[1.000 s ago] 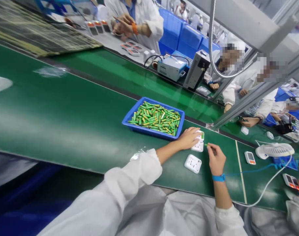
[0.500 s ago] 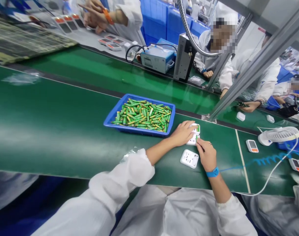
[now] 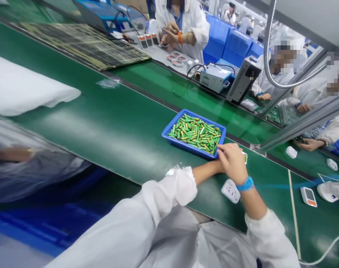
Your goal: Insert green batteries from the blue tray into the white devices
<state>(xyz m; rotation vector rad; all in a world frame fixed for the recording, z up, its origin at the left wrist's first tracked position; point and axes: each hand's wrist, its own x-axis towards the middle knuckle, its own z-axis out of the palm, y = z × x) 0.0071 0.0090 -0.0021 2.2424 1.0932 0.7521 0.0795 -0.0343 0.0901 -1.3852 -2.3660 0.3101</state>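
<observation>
My right hand (image 3: 233,160) crosses above my left hand and reaches the near right corner of a blue tray (image 3: 183,144). Its fingers are apart, with the tips at the rim beside the green batteries (image 3: 198,130) heaped inside; no battery shows in its grasp. Most of my left hand (image 3: 220,166) lies hidden beneath the right, so its fingers cannot be seen. Just past the hands, the edge of a white device case (image 3: 245,157) peeks out, with a bit of green in it. Closer to me, another white case (image 3: 230,191) lies on the green belt.
A white-and-orange device (image 3: 309,196) and a white fan (image 3: 332,191) are at the right. Clear film (image 3: 173,170) lies near my left sleeve. Behind the tray are a metal post (image 3: 292,132) and a blue-grey instrument box (image 3: 215,78). Co-workers sit across the belt.
My right hand has left the white case and moved left over my left hand to the tray's corner. The camera view has turned left, and a white sleeve has appeared at the left.
</observation>
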